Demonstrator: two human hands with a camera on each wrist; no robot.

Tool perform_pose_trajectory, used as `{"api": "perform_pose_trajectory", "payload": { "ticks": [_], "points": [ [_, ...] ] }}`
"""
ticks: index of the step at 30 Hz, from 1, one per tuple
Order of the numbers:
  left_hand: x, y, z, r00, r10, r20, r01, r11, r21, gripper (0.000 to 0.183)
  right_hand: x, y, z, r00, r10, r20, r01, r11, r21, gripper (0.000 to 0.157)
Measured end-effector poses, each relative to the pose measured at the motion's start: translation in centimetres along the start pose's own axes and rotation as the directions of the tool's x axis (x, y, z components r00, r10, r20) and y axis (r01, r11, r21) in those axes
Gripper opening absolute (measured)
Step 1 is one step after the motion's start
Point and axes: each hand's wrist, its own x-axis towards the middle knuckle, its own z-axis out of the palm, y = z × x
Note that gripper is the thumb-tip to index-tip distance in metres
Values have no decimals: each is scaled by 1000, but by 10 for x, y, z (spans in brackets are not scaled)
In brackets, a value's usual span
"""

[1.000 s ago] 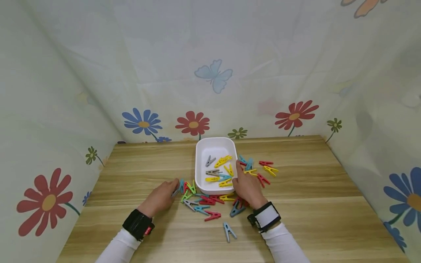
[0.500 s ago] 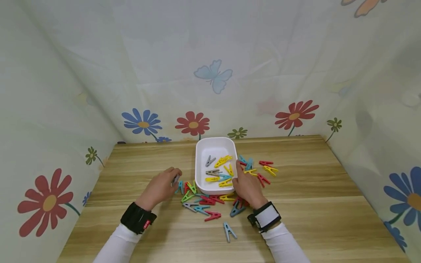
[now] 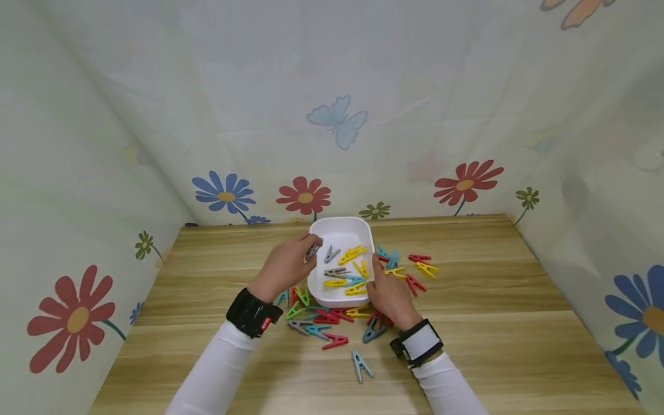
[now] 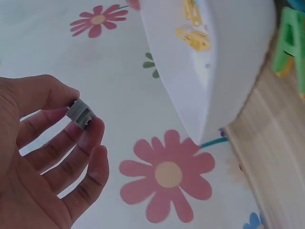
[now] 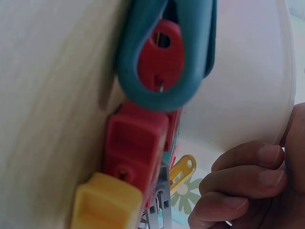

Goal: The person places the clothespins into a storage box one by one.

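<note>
My left hand (image 3: 284,262) pinches a grey clothespin (image 4: 81,114) between thumb and fingertips, raised at the left rim of a white plastic tray (image 3: 339,230). In the left wrist view the other fingers are spread and bent behind it. At the tray's right side my right hand (image 3: 391,297) grips the rim, with bent fingers (image 5: 248,181) along the outer wall. Inside the tray lie several clothespins, among them a grey one (image 3: 331,254), a yellow one (image 3: 353,254) and a light blue one (image 3: 355,280).
Several red, green, blue, yellow and grey clothespins lie in front of the tray, like this red one (image 3: 335,341). More, such as a yellow one (image 3: 427,270), lie to its right. One light blue clothespin (image 3: 361,366) is nearest me. Patterned cloth (image 3: 249,115) surrounds the wooden table (image 3: 519,323).
My left hand has lifted the grey clothespin from the left of the pile and carried it up and right to the tray's left rim. My right hand has stayed on the tray.
</note>
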Motion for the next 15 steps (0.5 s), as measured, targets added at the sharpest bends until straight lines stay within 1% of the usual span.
{"api": "perform_pose_trajectory", "payload": {
  "ticks": [7, 12, 15],
  "points": [
    [17, 15, -1, 999, 47, 0, -47, 999, 11, 26, 0, 0, 0, 1000, -6, -15, 6, 1000, 2, 64],
    [27, 21, 7, 995, 95, -18, -94, 994, 55, 26, -1, 1, 1, 1000, -6, -20, 6, 1000, 3, 64],
    [31, 24, 12, 994, 109, -25, -106, 991, 75, 25, -2, 1, 2, 1000, 1, -14, -1, 1000, 1, 64]
  ]
}}
